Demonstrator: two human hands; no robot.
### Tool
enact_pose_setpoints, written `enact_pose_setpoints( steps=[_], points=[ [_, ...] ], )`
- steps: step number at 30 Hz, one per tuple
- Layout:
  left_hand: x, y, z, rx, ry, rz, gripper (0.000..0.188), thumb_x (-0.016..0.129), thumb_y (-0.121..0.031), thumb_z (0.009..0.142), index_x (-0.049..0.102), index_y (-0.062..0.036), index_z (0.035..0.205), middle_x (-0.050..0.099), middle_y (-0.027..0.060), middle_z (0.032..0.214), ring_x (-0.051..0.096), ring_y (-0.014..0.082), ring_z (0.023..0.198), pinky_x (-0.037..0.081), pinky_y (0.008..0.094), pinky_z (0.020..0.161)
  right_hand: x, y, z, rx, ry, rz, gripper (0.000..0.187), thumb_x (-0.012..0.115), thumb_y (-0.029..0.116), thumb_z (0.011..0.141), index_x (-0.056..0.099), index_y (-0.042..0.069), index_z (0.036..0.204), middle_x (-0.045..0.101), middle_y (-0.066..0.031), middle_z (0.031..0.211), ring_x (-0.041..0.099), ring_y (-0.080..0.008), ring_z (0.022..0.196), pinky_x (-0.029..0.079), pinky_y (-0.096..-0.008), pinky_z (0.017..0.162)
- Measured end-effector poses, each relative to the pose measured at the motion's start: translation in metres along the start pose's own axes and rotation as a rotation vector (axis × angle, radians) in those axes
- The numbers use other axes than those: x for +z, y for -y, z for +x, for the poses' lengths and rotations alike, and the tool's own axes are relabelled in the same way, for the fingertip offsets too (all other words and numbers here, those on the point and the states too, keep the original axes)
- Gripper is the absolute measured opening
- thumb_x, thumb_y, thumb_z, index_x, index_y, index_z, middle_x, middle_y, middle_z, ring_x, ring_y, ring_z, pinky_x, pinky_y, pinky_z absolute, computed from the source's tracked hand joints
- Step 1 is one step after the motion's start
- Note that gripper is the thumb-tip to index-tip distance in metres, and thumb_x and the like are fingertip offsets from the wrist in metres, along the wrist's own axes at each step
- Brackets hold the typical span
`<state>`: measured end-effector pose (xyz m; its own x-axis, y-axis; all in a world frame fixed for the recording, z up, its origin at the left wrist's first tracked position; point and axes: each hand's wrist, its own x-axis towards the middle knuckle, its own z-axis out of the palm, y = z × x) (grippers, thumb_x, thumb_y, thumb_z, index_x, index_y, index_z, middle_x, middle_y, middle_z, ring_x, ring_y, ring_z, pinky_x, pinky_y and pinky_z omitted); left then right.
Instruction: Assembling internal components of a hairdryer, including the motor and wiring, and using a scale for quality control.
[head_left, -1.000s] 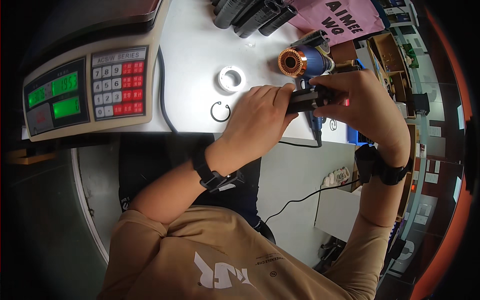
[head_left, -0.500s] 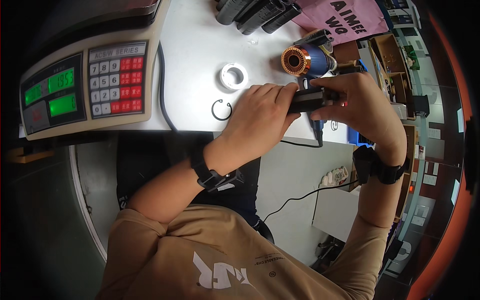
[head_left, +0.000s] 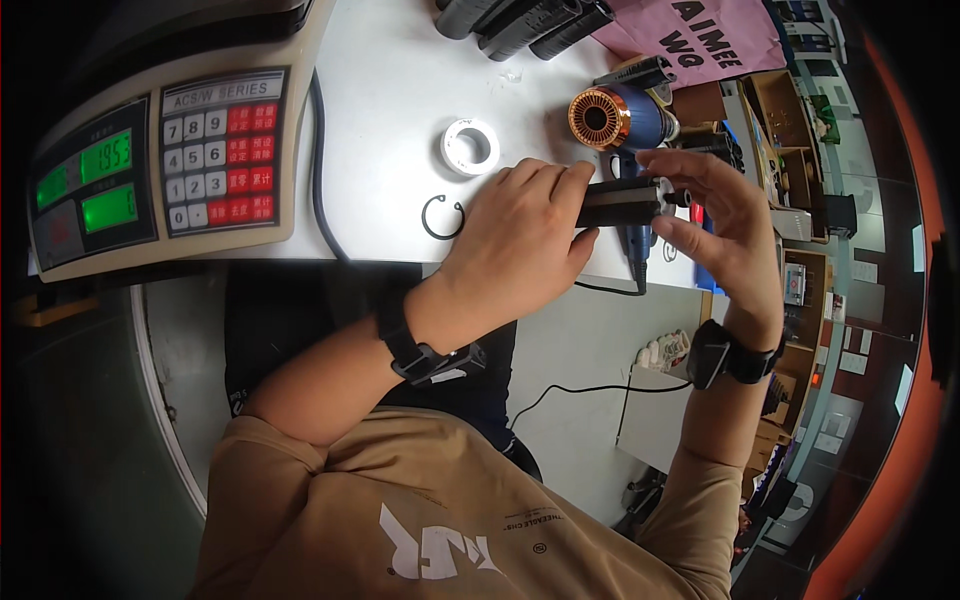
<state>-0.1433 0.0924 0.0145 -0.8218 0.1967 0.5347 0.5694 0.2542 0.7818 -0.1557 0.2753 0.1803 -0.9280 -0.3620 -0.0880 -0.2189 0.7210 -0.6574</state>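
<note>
My left hand (head_left: 525, 220) is closed around a dark ribbed cylinder (head_left: 625, 202), held level above the table's front edge. A pale end face and a small black stub (head_left: 680, 198) show at its right end. Around that end my right hand (head_left: 715, 205) has its fingers and thumb spread apart; whether the thumb tip touches the cylinder I cannot tell. Left of my left hand lie a black open retaining ring (head_left: 443, 217) and a white ring-shaped roll (head_left: 470, 147). A blue hair dryer (head_left: 625, 118) with a copper-coloured grille lies just beyond the cylinder.
A weighing scale (head_left: 225, 215) with green displays fills the left side of the white table (head_left: 385, 110). Several black cylinders (head_left: 530, 28) stand at the back beside a pink bag (head_left: 690, 40). A black cable (head_left: 320, 170) runs past the scale. Shelves (head_left: 790, 130) stand right.
My right hand's fingers have opened and drawn back from the cylinder's right end, uncovering its pale face and stub. My left hand keeps its hold. The view has shifted slightly.
</note>
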Motion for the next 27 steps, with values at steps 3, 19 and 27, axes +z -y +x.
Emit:
enact_pose_setpoints(
  steps=[3, 19, 27],
  points=[
    [0.001, 0.003, -0.001, 0.041, -0.01, 0.035, 0.046, 0.078, -0.014, 0.084, 0.061, 0.0052, 0.123, 0.069, 0.0156, 0.106, 0.065, 0.0311, 0.103, 0.052, 0.0421, 0.089, 0.018, -0.013, -0.005, -0.01, -0.069, 0.154, 0.052, 0.087, 0.011, 0.085, 0.068, -0.006, 0.129, 0.073, -0.0132, 0.128, 0.068, -0.0205, 0.119, 0.051, -0.035, 0.106],
    [-0.001, 0.002, -0.001, -0.015, 0.009, -0.005, 0.047, 0.081, -0.008, 0.08, 0.063, 0.002, 0.122, 0.071, 0.0151, 0.106, 0.066, 0.0331, 0.106, 0.054, 0.043, 0.092, 0.095, -0.042, -0.03, -0.006, -0.453, 0.388, 0.062, 0.079, 0.006, 0.09, 0.053, -0.008, 0.144, 0.066, -0.0198, 0.137, 0.063, -0.0236, 0.127, 0.043, -0.038, 0.116],
    [-0.002, 0.004, -0.003, -0.019, 0.034, -0.015, 0.05, 0.082, -0.007, 0.079, 0.062, 0.0014, 0.123, 0.07, 0.0136, 0.11, 0.065, 0.0327, 0.109, 0.053, 0.043, 0.092, 0.104, -0.04, -0.026, -0.039, -0.6, 0.339, 0.056, 0.078, 0.007, 0.092, 0.055, -0.01, 0.14, 0.067, -0.0225, 0.135, 0.063, -0.0245, 0.127, 0.047, -0.0382, 0.112]
  ],
)
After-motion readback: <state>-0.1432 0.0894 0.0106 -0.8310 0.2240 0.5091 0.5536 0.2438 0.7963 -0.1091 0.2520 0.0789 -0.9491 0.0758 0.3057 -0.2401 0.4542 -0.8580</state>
